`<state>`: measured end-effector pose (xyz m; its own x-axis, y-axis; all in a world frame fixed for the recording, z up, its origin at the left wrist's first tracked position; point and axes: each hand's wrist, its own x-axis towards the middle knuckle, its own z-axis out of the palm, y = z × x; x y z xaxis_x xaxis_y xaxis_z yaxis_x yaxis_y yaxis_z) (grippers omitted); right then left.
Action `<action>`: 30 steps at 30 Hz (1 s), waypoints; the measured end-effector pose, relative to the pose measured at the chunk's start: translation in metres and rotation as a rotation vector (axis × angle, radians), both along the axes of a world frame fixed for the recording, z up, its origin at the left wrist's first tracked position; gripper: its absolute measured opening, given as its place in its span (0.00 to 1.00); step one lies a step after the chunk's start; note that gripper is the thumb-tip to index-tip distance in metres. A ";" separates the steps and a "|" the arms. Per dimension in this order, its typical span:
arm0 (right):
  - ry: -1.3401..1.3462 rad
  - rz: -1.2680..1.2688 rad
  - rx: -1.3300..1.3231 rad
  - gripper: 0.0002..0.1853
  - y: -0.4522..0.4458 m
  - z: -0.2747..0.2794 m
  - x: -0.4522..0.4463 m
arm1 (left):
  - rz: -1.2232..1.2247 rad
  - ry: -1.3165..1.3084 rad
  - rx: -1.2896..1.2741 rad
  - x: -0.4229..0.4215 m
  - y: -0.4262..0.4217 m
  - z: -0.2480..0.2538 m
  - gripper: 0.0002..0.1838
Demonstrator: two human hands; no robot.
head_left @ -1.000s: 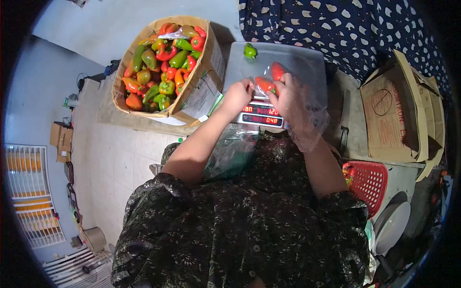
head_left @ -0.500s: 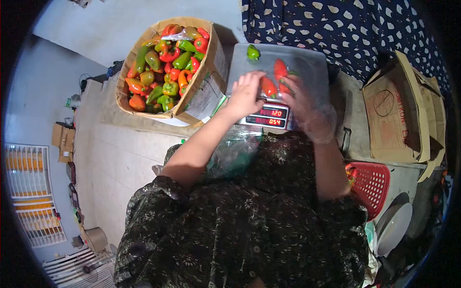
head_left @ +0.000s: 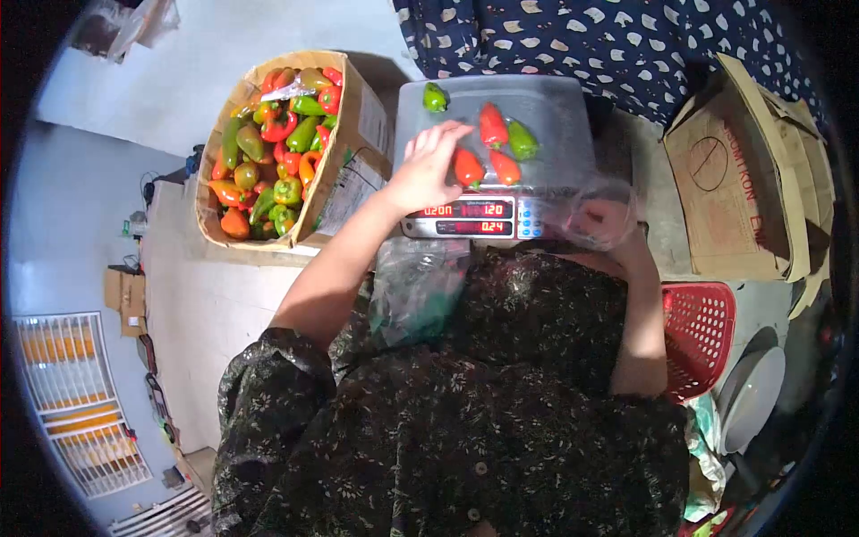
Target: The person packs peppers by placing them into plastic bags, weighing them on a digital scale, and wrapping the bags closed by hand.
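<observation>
A digital scale [head_left: 555, 98] with a grey tray and lit red digits stands before me. On its tray lie a small green bell pepper [head_left: 435, 97], another green pepper [head_left: 523, 140] and three red peppers, one at the back [head_left: 492, 125], one at the front left [head_left: 468, 168] and one at the front right [head_left: 505, 167]. My left hand [head_left: 429, 166] is open over the tray's left side, fingers stretched out beside the front left red pepper. At the scale's front right corner my right hand [head_left: 617, 234] is closed on a clear plastic bag [head_left: 591, 192]; its fingers are partly hidden.
Left of the scale is a cardboard box [head_left: 358, 116] full of red and green peppers. An open carton [head_left: 729, 206] and a red perforated basket [head_left: 702, 331] stand to the right. Another plastic bag [head_left: 416, 286] hangs below the scale. A patterned cloth [head_left: 573, 40] hangs behind.
My right hand has drawn back from the peppers to the scale's front right corner. My left hand stays over the tray's left side. The lower display reading went from 0.54 to 0.24.
</observation>
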<state>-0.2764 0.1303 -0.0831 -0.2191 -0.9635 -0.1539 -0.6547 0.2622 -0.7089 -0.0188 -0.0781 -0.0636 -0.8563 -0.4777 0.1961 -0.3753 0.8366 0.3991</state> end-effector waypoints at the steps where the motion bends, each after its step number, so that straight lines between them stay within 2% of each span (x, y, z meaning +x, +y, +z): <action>1: -0.018 0.085 0.005 0.18 -0.005 0.003 0.007 | 0.049 -0.023 0.011 0.004 -0.002 -0.005 0.44; 2: -0.033 0.171 0.011 0.18 -0.011 0.008 0.015 | 0.100 -0.044 0.023 0.007 -0.004 -0.009 0.44; 3: 0.006 0.154 0.010 0.16 -0.017 0.022 0.025 | 0.155 -0.028 -0.046 0.006 0.000 -0.010 0.33; 5: 0.089 0.121 0.016 0.12 -0.028 0.049 0.043 | 0.225 -0.014 0.061 0.002 -0.008 -0.028 0.26; 6: 0.073 0.115 -0.177 0.11 -0.035 0.038 0.045 | 0.260 -0.006 0.118 -0.001 -0.008 -0.036 0.22; 7: 0.056 0.108 -0.373 0.11 -0.046 0.017 0.047 | 0.309 0.061 0.028 -0.007 -0.001 -0.031 0.13; 8: 0.039 0.100 -0.570 0.12 -0.055 0.003 0.050 | 0.324 0.034 0.043 -0.011 0.003 -0.030 0.12; 11: 0.280 0.057 -0.396 0.19 -0.072 0.002 0.063 | 0.364 0.023 0.033 -0.021 0.007 -0.033 0.09; 15: 0.270 0.023 -0.327 0.25 -0.086 -0.010 0.073 | 0.374 0.033 0.023 -0.020 0.010 -0.035 0.07; 18: 0.173 0.008 -0.396 0.24 -0.087 -0.015 0.068 | 0.322 0.034 0.013 -0.012 0.010 -0.031 0.07; 21: -0.451 0.154 -0.213 0.22 -0.092 -0.029 0.052 | 0.233 0.063 -0.055 0.000 0.002 -0.033 0.13; 24: -0.496 0.259 -0.223 0.21 -0.083 -0.030 0.059 | 0.291 0.066 -0.335 0.005 0.020 -0.016 0.19; 25: -0.581 0.185 -0.165 0.18 -0.078 -0.009 0.069 | 0.275 0.131 -0.209 0.006 0.030 -0.010 0.20; 28: -0.679 0.254 -0.196 0.19 -0.083 -0.011 0.078 | 0.194 0.315 0.201 0.004 0.078 0.000 0.25; 29: -0.451 0.242 -0.230 0.15 -0.083 -0.007 0.081 | 0.142 0.291 0.092 -0.001 0.100 0.009 0.26; 30: -0.380 0.251 -0.210 0.15 -0.086 -0.009 0.084 | 0.041 0.341 0.027 -0.008 0.114 0.019 0.30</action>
